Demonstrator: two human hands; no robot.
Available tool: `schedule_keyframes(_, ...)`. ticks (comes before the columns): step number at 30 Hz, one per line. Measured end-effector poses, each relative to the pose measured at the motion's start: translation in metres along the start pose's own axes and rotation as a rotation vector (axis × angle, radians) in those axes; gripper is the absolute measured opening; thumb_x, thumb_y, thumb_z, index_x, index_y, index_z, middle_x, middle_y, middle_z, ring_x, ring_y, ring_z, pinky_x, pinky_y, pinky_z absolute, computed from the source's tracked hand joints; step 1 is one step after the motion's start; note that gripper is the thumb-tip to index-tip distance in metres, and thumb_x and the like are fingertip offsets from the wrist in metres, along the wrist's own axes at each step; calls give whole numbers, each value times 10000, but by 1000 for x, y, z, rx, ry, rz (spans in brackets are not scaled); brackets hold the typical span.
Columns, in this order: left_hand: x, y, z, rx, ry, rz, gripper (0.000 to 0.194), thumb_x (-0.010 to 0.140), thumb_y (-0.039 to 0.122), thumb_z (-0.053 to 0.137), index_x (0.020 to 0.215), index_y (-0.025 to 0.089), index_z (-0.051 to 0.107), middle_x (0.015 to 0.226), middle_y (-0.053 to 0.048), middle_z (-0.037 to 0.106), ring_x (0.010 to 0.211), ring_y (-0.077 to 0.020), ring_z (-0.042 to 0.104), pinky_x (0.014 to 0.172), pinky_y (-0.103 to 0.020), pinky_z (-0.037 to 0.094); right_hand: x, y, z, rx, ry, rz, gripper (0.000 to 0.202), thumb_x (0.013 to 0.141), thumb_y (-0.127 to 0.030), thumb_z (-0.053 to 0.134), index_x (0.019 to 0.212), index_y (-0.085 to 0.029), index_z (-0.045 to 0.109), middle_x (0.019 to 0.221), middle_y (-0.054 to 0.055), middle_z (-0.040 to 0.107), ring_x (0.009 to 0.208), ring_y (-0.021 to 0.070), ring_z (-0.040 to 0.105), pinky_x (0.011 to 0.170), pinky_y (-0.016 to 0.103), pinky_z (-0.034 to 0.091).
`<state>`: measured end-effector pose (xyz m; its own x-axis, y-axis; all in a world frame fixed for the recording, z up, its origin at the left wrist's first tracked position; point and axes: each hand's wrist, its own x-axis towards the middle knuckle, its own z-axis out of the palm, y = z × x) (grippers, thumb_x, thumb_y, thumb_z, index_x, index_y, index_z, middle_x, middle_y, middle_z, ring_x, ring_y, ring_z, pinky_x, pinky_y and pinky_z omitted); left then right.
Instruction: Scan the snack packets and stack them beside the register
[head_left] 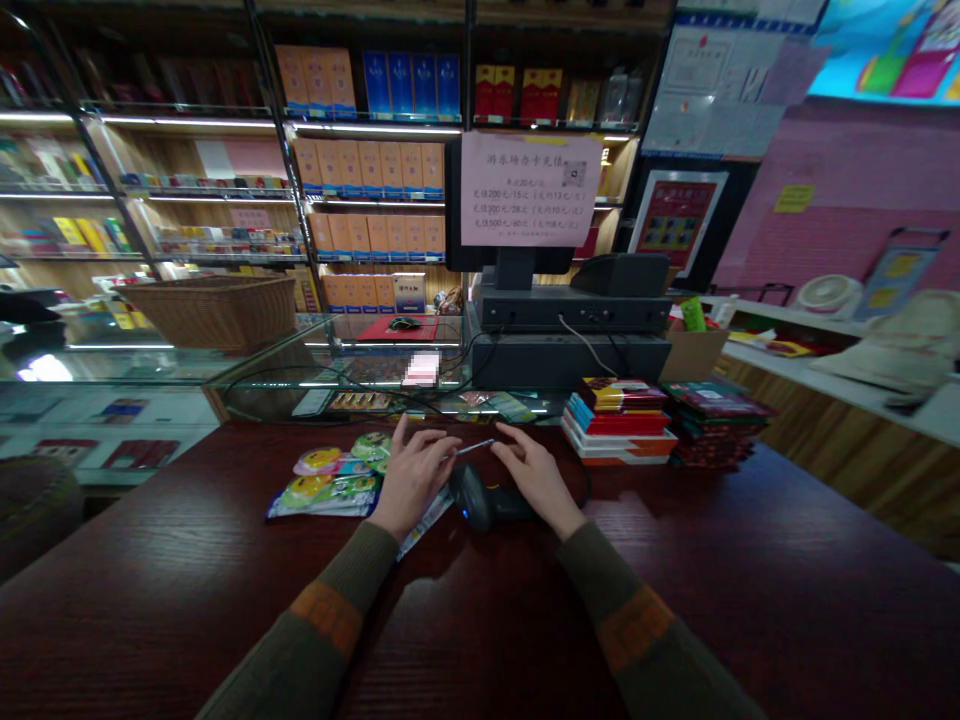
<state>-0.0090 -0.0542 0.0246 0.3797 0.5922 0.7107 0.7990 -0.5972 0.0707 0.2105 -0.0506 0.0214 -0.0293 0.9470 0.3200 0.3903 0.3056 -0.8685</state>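
Note:
A thin pale stick (475, 449), pen-like in shape, spans the space between my two hands above the dark wooden table. My left hand (417, 470) pinches its left end, the index finger raised. At the other end, the thumb and fingers of my right hand (534, 478) close on the tip. Below the stick lies a black barcode scanner (474, 498) with a small blue light, its handle partly behind my right hand. A narrow clear packet (426, 522) lies under my left wrist. Colourful snack packets (330, 488) lie to the left of my left hand.
Stacked boxes (619, 425) and a pile of dark packets (712, 420) stand right of my hands. Behind the table are a glass counter (345, 345), a cash register (570, 310) bearing a paper sign (529, 190), and a wicker basket (217, 310). Shelves of boxed goods line the back.

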Motion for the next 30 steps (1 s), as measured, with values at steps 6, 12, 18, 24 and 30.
schedule_keyframes(6,-1,-2,5,-49,-7,44,238,1008,258,488,1153,258,677,1076,-27,758,1073,-170,682,1276,-571,97,3,-2,9,246,-23,34,357,831,-448,672,1101,-220,722,949,41,776,900,227,730,826,337,557)
schedule_keyframes(12,-3,-7,9,-137,-35,-2,241,995,294,518,1192,248,651,1132,-28,750,1079,-174,678,1276,-549,118,5,-6,14,373,8,34,245,787,-445,700,869,-214,703,813,8,744,780,204,700,732,303,541)
schedule_keyframes(18,-7,-16,13,-211,-213,-112,385,962,326,564,1342,268,551,1199,-43,732,1177,-200,625,1256,-596,61,7,-11,9,569,108,92,270,737,-425,742,875,-202,682,806,12,747,799,204,725,717,290,530)
schedule_keyframes(24,-9,-20,17,-245,-298,-141,415,972,335,527,1382,274,512,1191,-34,739,1205,-192,609,1247,-590,69,4,-15,9,809,94,167,350,703,-429,799,885,-207,598,948,41,773,864,226,766,660,251,515)
schedule_keyframes(30,-11,-23,18,-319,-309,-167,435,976,342,494,1407,290,462,1182,-21,740,1184,-186,634,1243,-588,70,6,-13,10,963,150,194,356,698,-376,823,845,-237,531,940,18,763,999,257,752,776,305,567)
